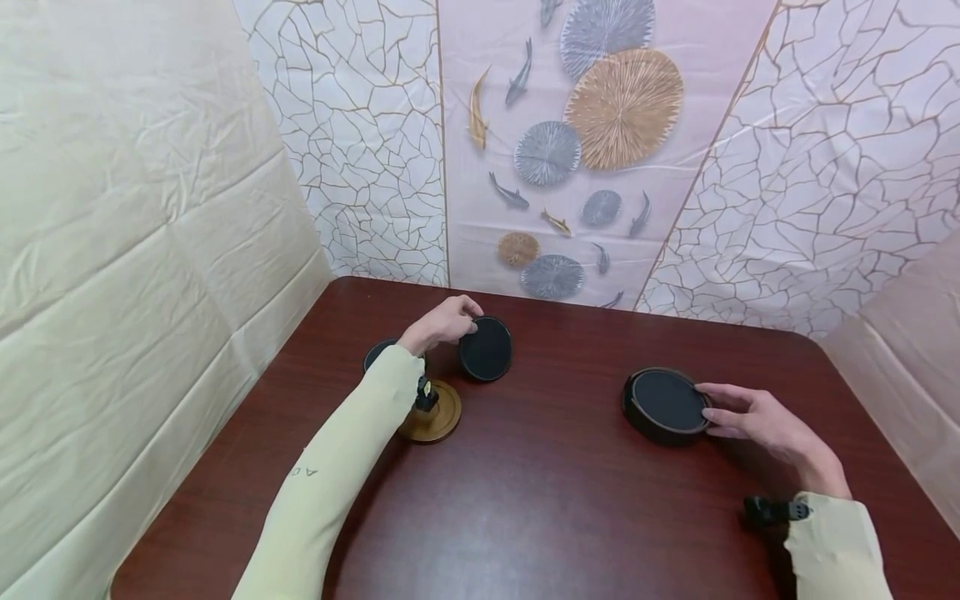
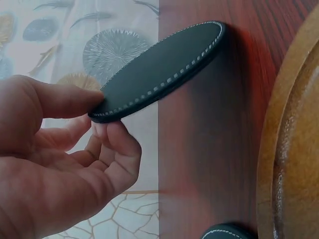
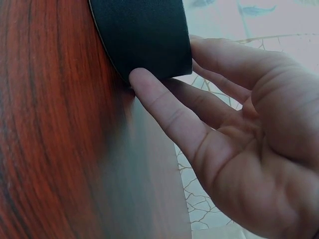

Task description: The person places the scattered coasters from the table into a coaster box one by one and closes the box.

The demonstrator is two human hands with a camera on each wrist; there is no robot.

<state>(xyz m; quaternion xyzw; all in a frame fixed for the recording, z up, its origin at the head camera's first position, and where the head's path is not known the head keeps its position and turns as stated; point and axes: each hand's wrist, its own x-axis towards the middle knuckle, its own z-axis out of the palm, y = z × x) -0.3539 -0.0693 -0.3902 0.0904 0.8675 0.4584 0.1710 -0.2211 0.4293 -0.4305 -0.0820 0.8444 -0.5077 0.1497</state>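
My left hand (image 1: 447, 321) pinches a black round coaster (image 1: 486, 350) with white edge stitching near the back of the table. In the left wrist view, that coaster (image 2: 159, 69) is tilted, with the thumb on its upper face and fingers beneath. Partly behind the left sleeve lies another dark coaster (image 1: 378, 353), beside a brown-gold round disc (image 1: 444, 417). On the right, a black round coaster holder (image 1: 647, 427) stands with a dark disc at its top. My right hand (image 1: 767, 423) touches the holder's right side with fairly straight fingers; the right wrist view shows a fingertip on its wall (image 3: 147, 35).
The dark red-brown wooden table (image 1: 540, 500) reflects light. A patterned cloth backdrop (image 1: 375, 167) rises behind its back edge, and pale fabric (image 1: 135, 250) hangs at the left side. Small black wrist cameras sit on both sleeves.
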